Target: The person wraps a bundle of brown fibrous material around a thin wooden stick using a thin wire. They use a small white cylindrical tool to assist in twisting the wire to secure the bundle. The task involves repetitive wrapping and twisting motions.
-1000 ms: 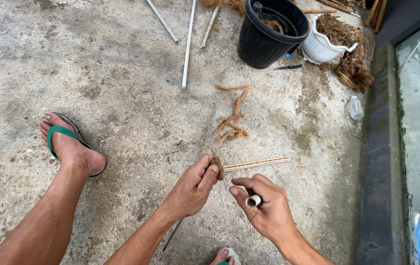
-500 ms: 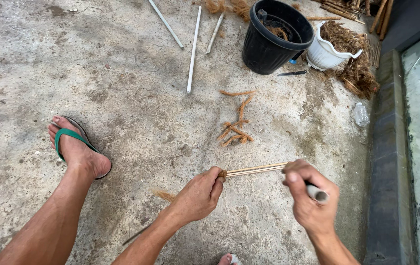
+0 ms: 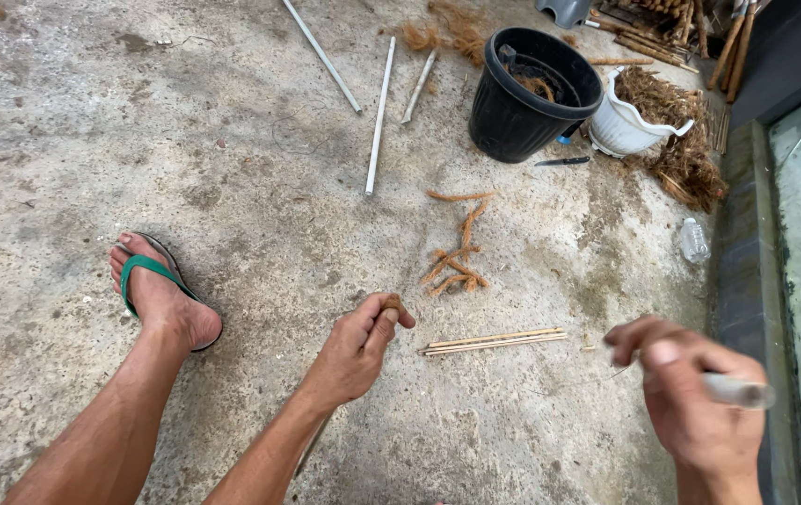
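Two hands: left (image 3: 354, 351) pinches fibre (image 3: 391, 303), right (image 3: 695, 402) grips tool (image 3: 737, 391).

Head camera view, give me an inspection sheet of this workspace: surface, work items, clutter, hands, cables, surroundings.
Surface: stained bare concrete floor.
Job's things: thin bamboo sticks on the floor; brown fibre tuft pinched in the left hand.
Clutter: fibre scraps, white rods, knife, plastic bottle.
Hands: left hand closed on the tuft; right hand blurred, gripping a pale handle.
Cables: nothing seen.
Surroundings: black pot, white pot, sandalled foot.
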